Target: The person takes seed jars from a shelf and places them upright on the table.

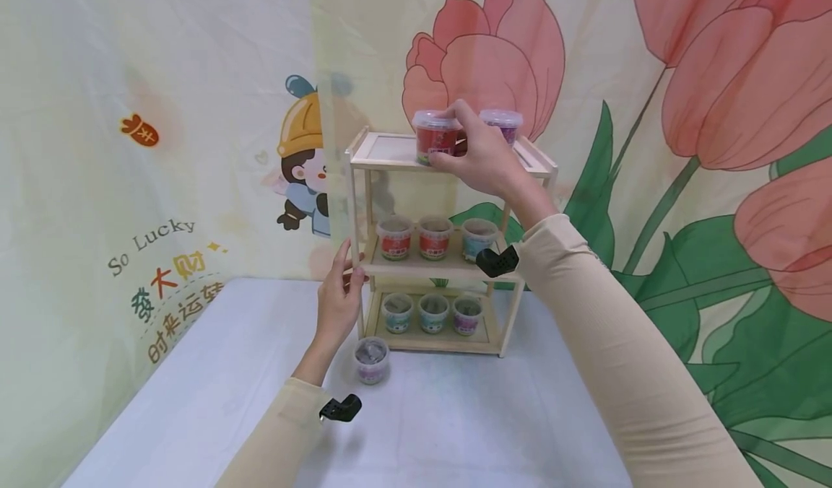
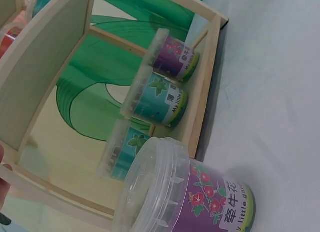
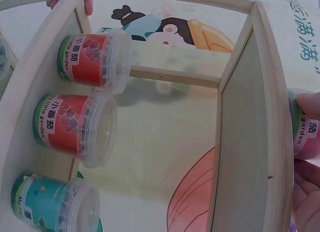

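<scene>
the red cup [image 1: 432, 141] is upright, lid [image 1: 430, 118] up, long axis vertical, pinched in the right hand [image 1: 482, 154]; the left hand [image 1: 338, 297] is clamped on the rack [image 1: 388, 149]

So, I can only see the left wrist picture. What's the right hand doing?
Observer: In the head view, the right hand grips a red-labelled lidded tub at the top shelf.
Operator: Ooh! Is any other tub up there?
Observer: Yes, a purple-labelled lidded tub near the right end, partly hidden by that hand.
Operator: How many red ones are underneath?
Observer: The middle shelf has two, red-labelled 小番茄 tubs side by side.
</scene>
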Demonstrator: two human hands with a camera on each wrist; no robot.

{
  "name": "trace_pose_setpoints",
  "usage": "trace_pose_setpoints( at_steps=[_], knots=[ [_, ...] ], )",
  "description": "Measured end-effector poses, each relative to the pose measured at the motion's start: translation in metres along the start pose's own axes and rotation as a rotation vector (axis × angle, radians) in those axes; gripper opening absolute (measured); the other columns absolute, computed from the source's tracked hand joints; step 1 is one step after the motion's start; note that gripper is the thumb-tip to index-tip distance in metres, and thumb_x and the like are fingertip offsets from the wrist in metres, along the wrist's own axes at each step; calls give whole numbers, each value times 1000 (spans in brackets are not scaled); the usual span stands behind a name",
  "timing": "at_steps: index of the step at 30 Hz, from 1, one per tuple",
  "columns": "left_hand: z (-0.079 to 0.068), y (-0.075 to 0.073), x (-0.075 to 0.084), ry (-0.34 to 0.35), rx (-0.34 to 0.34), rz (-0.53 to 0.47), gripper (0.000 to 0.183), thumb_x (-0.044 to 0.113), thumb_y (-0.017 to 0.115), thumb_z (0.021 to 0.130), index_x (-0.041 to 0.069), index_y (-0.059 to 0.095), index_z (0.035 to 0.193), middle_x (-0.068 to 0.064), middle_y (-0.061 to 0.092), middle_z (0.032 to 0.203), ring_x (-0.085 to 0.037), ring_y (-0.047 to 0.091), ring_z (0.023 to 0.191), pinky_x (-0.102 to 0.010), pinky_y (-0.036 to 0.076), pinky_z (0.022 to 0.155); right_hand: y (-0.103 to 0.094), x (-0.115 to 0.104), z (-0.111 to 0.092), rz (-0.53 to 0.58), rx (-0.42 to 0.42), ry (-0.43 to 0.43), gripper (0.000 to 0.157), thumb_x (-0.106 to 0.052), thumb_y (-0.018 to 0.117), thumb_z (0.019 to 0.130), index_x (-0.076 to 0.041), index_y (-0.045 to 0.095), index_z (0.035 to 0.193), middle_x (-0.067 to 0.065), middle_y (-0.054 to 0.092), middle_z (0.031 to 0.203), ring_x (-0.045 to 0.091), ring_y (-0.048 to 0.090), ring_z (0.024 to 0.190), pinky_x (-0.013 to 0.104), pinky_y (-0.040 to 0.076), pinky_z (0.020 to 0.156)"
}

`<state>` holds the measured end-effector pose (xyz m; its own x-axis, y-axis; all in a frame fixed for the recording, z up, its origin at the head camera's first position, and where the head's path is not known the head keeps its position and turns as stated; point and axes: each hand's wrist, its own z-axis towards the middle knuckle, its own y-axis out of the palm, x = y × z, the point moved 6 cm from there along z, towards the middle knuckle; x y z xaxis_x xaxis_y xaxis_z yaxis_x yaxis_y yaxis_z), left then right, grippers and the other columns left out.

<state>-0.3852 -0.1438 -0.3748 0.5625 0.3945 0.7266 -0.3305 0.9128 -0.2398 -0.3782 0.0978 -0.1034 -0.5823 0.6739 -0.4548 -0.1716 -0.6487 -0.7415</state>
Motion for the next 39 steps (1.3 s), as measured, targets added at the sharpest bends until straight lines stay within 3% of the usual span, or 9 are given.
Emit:
trace_pose_setpoints(
  at_steps=[16, 25, 32, 39],
  knots=[
    [0, -1, 3, 12, 9, -24, 57, 25, 55, 113, 33, 35, 166, -9, 69, 140, -31, 76, 101, -49, 59, 87, -5, -6, -16, -1, 57, -25, 53, -25, 73, 100, -14, 43, 143, 19, 68, 135, 28, 69, 115, 43, 56, 102],
    [0, 1, 4, 17, -4, -34, 58, 25, 56, 112, 33, 35, 166, -10, 68, 142, -39, 75, 102, -51, 59, 88, -7, -13, -27, -32, 103, -69, 51, -20, 75, 98, -11, 46, 138, 20, 69, 132, 29, 71, 111, 44, 58, 97],
    [0, -1, 2, 12, 5, -20, 58, 26, 56, 112, 32, 36, 166, -9, 69, 140, -31, 76, 100, -48, 60, 86, -6, -17, -31, -47, 107, -94, 52, -18, 78, 96, -9, 47, 137, 21, 69, 131, 29, 71, 111, 43, 59, 98],
    [-1, -1, -1, 2, -2, -28, 58, 27, 56, 112, 33, 35, 166, -10, 69, 140, -32, 76, 101, -52, 60, 89, -5, -19, -35, -48, 127, -116, 51, -17, 80, 95, -8, 50, 135, 21, 68, 132, 29, 72, 110, 42, 59, 97]
  ],
)
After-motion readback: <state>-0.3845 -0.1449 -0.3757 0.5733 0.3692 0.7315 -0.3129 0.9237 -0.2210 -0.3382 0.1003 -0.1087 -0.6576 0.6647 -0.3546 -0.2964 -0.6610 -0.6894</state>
